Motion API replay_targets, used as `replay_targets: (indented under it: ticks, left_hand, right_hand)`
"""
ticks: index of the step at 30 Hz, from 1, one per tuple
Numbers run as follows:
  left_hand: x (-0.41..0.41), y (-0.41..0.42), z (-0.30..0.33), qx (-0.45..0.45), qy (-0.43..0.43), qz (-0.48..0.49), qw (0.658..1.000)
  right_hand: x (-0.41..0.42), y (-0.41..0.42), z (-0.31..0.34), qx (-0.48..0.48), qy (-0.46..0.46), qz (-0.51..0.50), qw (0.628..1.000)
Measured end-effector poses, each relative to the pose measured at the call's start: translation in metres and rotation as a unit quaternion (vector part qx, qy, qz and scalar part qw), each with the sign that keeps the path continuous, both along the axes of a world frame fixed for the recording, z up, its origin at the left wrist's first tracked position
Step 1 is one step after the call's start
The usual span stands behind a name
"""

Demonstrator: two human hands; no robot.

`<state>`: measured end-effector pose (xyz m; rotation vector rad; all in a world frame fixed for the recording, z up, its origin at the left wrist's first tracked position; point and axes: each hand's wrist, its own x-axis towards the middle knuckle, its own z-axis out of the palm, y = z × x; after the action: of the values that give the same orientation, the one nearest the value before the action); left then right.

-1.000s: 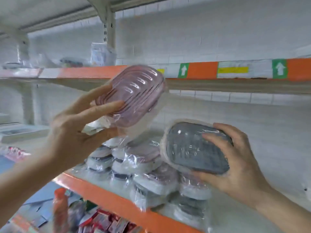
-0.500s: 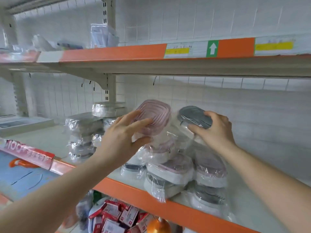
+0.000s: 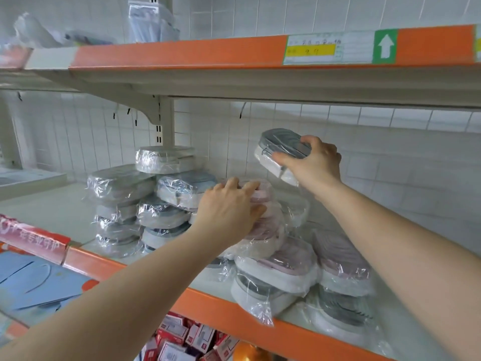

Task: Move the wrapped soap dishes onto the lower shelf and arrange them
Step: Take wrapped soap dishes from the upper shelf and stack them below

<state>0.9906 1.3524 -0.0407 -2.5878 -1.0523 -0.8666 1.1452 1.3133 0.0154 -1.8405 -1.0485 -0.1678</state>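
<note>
Right hand (image 3: pixel 316 162) — clamped on a grey-lidded wrapped soap dish (image 3: pixel 279 149), held in the air above the lower shelf (image 3: pixel 145 267), lid up and tilted toward the left, long axis running left-rear to right-front. Left hand (image 3: pixel 229 209) — fingers curled over a pink-lidded wrapped soap dish (image 3: pixel 263 201) lying atop the middle stack, its long axis roughly left to right. Further wrapped dishes stand stacked on either side; red boxes (image 3: pixel 182 337) below.
</note>
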Motion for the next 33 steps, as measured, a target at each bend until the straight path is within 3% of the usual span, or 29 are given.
replay_targets:
  ticks: [3,8,11,13,17,23,28,33]
  left_hand:
    - [-0.003,0.01,-0.004,-0.095,-0.098,-0.029,0.99]
    - [-0.019,0.026,-0.018,0.082,-0.232,-0.079,0.966]
    - [-0.029,0.028,-0.013,0.092,-0.218,-0.103,0.966]
    - [-0.035,0.027,-0.005,0.114,-0.198,-0.115,0.967]
    - [-0.048,0.016,0.024,0.195,-0.161,-0.18,0.951]
    - [-0.055,-0.033,0.11,0.327,-0.172,-0.26,0.892]
    - [-0.024,-0.08,0.176,0.341,-0.212,-0.287,0.87]
    - [0.043,-0.125,0.223,0.294,-0.2,-0.306,0.883]
  right_hand:
    - [-0.014,0.01,0.01,0.011,-0.028,0.01,1.0]
    - [-0.038,0.032,0.017,-0.015,-0.079,0.015,0.997]
    - [-0.042,0.043,0.007,-0.177,-0.121,0.069,0.974]
    - [-0.041,0.038,0.008,-0.218,-0.105,0.108,0.964]
    - [-0.037,0.004,0.028,-0.171,-0.138,0.134,0.966]
    - [-0.034,-0.091,0.059,-0.161,-0.245,0.142,0.945]
    - [-0.042,-0.182,0.1,-0.119,-0.418,0.092,0.896]
    - [-0.011,-0.257,0.155,-0.043,-0.469,-0.031,0.882]
